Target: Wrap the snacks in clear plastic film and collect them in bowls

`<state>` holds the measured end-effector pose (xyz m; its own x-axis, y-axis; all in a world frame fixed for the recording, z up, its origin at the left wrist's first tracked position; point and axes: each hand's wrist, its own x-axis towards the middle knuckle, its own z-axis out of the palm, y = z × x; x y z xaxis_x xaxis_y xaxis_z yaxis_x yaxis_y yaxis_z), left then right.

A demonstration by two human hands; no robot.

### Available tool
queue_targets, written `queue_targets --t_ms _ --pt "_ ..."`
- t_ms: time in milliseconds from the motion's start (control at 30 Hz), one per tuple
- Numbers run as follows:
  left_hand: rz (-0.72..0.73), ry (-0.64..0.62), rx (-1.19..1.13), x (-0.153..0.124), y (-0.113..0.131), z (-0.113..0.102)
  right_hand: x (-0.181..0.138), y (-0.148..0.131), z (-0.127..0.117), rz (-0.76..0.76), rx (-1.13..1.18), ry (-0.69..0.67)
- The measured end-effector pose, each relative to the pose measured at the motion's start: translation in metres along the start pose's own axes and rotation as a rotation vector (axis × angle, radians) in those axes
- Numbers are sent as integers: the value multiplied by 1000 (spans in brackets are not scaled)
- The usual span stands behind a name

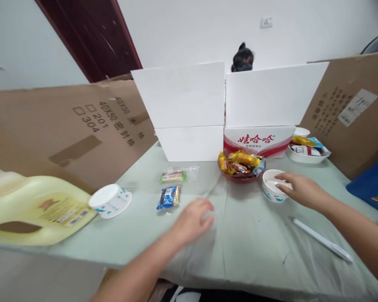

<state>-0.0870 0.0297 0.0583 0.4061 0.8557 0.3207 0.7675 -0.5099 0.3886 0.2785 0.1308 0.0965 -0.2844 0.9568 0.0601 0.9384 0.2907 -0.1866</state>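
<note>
My left hand [193, 220] hovers over the near middle of the table, slightly blurred. Its fingers are loosely bent, thumb apart, and nothing shows in them. Beyond it lie a blue snack packet [169, 197] and a clear-and-green wrapped snack [173, 175]. My right hand [297, 188] is at the right side of an upright paper bowl [272, 184] with blue print. Thumb and forefinger are apart over its opening; whether they touch the rim I cannot tell. Left of this bowl, a reddish bowl [242, 178] holds several wrapped snacks [244, 159].
White boards [189, 144] and a red-and-white carton [258, 140] stand across the back, a person [242, 58] behind them. At left are a yellow jug [40, 209] and a tipped paper bowl [108, 201]. A white pen-like stick [321, 239] and a snack dish [307, 159] are at right.
</note>
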Motion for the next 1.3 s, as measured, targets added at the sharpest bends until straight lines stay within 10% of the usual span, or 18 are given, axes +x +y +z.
queue_targets --t_ms 67,233,533,700,1000,1300 --pt "-284 -12 252 24 -36 -35 -42 8 3 -83 66 281" --pt "-693 -169 507 81 -103 -56 -123 12 49 -313 110 347" --pt "-587 -154 452 108 -102 11 -138 34 118 -143 -151 471" --pt "-392 -59 362 94 -91 13 -139 34 120 -136 -121 463" --pt "-610 107 401 105 -116 5 -138 36 122 -130 -119 468" --pt "-270 -108 413 90 -86 15 -140 28 115 -96 -107 434"
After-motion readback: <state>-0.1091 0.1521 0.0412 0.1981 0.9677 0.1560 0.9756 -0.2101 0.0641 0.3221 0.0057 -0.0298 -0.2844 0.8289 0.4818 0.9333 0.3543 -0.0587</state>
